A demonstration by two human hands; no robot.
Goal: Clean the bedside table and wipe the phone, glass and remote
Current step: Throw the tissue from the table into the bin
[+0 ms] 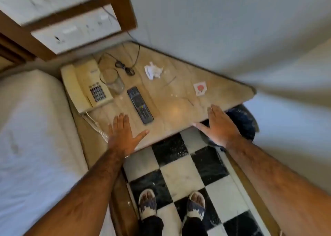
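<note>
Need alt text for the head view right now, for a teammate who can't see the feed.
Both hands, left and right, hover open and empty over the near edge of a marble bedside table. On it lie a cream phone, an upright glass, a black remote, a crumpled tissue, a small wrapper and a coiled cable.

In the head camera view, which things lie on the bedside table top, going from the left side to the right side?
phone → glass → remote → crumpled paper → small card with a red mark. The black cable is left out, since it overlaps the glass and remote span.
</note>
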